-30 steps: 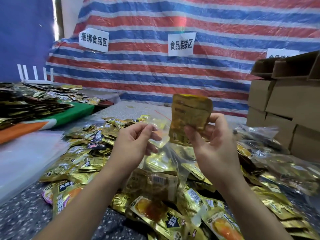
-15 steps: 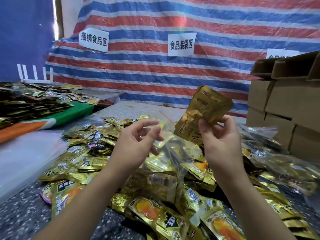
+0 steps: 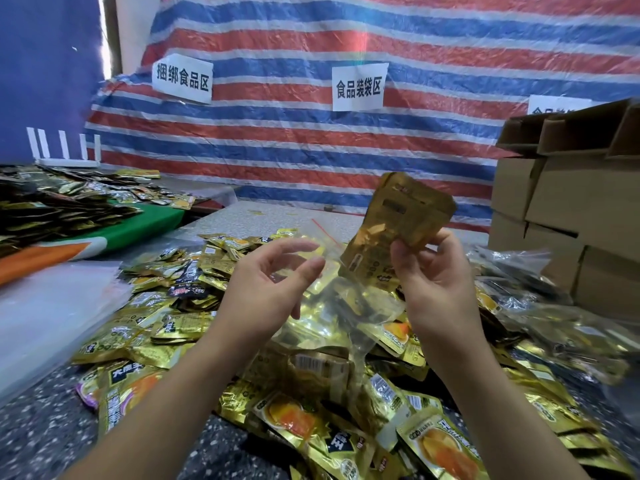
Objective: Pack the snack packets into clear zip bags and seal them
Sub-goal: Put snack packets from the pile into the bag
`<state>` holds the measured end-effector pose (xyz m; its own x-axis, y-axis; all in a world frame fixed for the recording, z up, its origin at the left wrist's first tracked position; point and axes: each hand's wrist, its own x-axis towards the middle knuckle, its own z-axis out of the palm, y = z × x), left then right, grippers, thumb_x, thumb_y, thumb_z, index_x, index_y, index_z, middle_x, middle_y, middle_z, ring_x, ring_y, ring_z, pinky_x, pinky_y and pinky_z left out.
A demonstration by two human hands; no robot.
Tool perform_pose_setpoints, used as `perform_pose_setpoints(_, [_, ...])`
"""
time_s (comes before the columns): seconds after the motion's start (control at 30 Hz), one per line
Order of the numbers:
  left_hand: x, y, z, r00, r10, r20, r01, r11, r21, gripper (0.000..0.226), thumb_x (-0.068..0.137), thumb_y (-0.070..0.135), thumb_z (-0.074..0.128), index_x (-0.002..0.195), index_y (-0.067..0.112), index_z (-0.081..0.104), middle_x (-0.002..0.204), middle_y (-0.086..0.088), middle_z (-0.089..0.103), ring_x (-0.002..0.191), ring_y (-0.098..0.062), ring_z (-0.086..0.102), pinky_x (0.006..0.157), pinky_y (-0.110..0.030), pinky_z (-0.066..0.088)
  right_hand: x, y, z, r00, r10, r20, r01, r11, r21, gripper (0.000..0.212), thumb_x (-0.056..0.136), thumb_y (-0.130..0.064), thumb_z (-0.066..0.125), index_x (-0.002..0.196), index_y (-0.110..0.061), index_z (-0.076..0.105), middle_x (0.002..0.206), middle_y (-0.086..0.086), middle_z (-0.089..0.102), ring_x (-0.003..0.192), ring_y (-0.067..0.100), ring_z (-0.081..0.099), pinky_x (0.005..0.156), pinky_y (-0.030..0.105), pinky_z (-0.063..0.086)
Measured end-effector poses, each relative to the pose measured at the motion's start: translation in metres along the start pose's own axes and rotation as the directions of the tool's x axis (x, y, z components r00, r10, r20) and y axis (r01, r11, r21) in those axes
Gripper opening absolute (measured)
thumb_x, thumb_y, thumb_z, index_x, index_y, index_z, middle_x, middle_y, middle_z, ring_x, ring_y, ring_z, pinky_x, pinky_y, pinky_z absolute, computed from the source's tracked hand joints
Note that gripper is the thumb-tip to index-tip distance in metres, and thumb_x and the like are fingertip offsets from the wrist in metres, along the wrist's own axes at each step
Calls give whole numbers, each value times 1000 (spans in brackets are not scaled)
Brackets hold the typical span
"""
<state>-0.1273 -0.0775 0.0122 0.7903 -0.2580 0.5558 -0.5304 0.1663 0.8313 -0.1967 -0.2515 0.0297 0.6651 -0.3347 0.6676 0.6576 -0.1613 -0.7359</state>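
The right hand (image 3: 440, 285) pinches a gold packet (image 3: 394, 230) between thumb and fingers, holding it up tilted above the heap of packets (image 3: 311, 403) on the speckled table (image 3: 41, 441). The left hand (image 3: 266, 289) is raised beside it, fingers loosely spread and relaxed, gripping nothing that I can make out. A clear zip bag (image 3: 332, 306) with a red strip hangs between and just behind the hands; whether either hand touches it I cannot tell. Cardboard boxes (image 3: 568, 216) stand at the right. A striped tarp (image 3: 346, 140) with paper signs (image 3: 359, 87) hangs behind.
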Motion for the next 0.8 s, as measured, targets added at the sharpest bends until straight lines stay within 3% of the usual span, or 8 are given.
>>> perform_pose_setpoints(0.13, [0,0,-1,1000,2,-19,-2,1000,-3,21,73,46,71,91,34,73,88,-3,74,48,-25,56,50,-30,50,0,-4,-3,999,-36,10,35,999,4,26,87,-28,61,110,-18,54,103,-1,76,99,13,72,80,19,55])
perform_pose_setpoints(0.23, [0,1,1,1000,9,-8,-10,1000,-5,19,74,44,71,88,32,74,88,-4,74,44,-18,56,46,-19,44,-2,-2,-3,997,35,73,-26,992,-120,26,82,-31,68,104,-22,58,103,-3,75,100,12,71,81,28,60])
perform_pose_setpoints(0.33, [-1,3,3,1000,18,8,-18,999,-29,21,74,41,71,85,24,75,84,-2,74,50,-17,62,47,-14,42,-3,0,-5,984,81,160,-30,954,-298,19,86,-22,74,97,-27,60,103,-8,75,101,7,70,83,35,61])
perform_pose_setpoints(0.43, [-2,5,3,999,26,28,-25,999,-43,17,75,37,70,84,23,74,83,0,75,57,-16,66,50,-13,44,-1,-1,-8,972,126,198,-66,956,-286,19,86,-18,75,96,-27,61,102,-6,75,100,12,71,84,43,59])
perform_pose_setpoints(0.57, [-3,6,4,998,38,49,-37,999,-36,13,76,33,71,85,25,76,82,0,76,65,-17,70,53,-16,48,3,-5,-12,956,169,241,-111,965,-239,21,77,-31,73,96,-26,66,98,-5,77,88,15,75,70,28,60])
perform_pose_setpoints(0.67, [-3,6,3,999,22,32,-21,999,-36,17,76,40,70,82,25,78,81,-2,76,68,-22,71,53,-21,50,4,-5,-15,944,187,271,-121,962,-245,21,72,-32,73,92,-27,70,96,-6,77,86,14,75,70,23,59])
perform_pose_setpoints(0.8, [-1,6,3,999,-37,-30,32,985,-167,18,74,40,69,79,26,80,83,-4,76,65,-21,71,51,-19,49,5,-3,-20,927,242,286,-166,950,-265,15,86,-17,73,91,-31,69,101,-6,76,87,15,75,70,23,58])
